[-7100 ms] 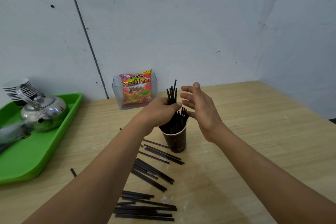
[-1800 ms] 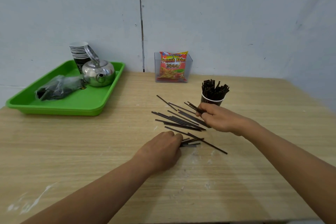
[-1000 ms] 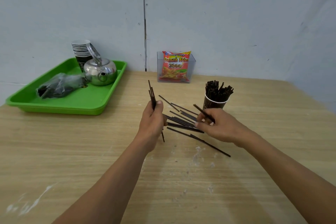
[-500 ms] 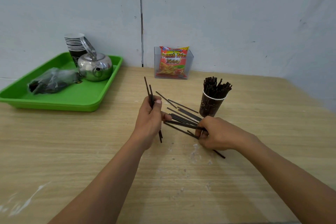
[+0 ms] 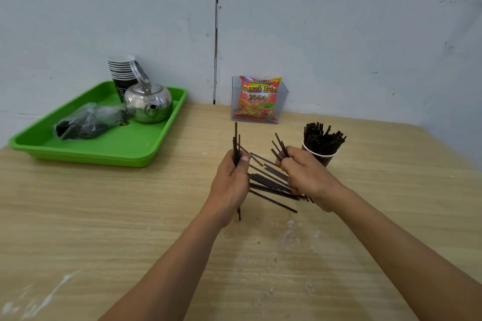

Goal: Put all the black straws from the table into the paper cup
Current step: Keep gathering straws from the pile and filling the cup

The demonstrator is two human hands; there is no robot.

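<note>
A dark paper cup [image 5: 326, 160] packed with black straws [image 5: 323, 139] stands on the wooden table, right of centre. Several loose black straws [image 5: 268, 185] lie fanned on the table between my hands. My left hand [image 5: 230, 185] grips a small upright bundle of straws [image 5: 236, 143], their ends sticking out above and below the fist. My right hand [image 5: 305, 177] holds a few straws [image 5: 277, 146] tilted up to the left, just in front of the cup, hiding part of the cup's wall.
A green tray [image 5: 117, 148] at the back left holds a steel kettle [image 5: 148, 103], a stack of paper cups [image 5: 122, 73] and a plastic bag [image 5: 88, 122]. A clear box with a snack packet [image 5: 258, 99] stands against the wall. The table's right edge [image 5: 448, 148] runs past the cup.
My right hand has lifted off the pile with a few straws, now raised in front of the cup. My left hand keeps its upright bundle in nearly the same place.
</note>
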